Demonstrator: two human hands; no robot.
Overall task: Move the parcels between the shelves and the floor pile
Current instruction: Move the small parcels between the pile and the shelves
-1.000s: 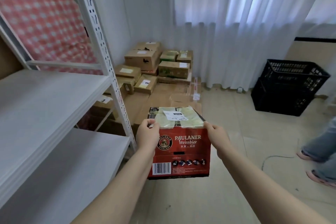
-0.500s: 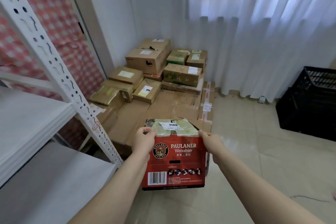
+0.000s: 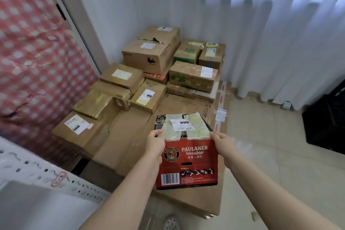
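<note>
I carry a red Paulaner Weissbier box with a taped pale top and a white label, held in the air over the floor pile. My left hand grips its upper left corner and my right hand grips its upper right corner. Below and beyond lies the floor pile of several brown cardboard parcels on flattened cardboard in the room's corner. The white shelf and its perforated post show at the lower left.
A red-and-white checked cloth hangs at the left. White curtains cover the back wall. A black crate stands on the tiled floor at the right edge. A shoe tip shows at the bottom.
The view has swung left and closer to the floor pile, with the red box carried forward over the flattened cardboard. The shelf has slid to the lower left corner. Both hands keep their grip.
</note>
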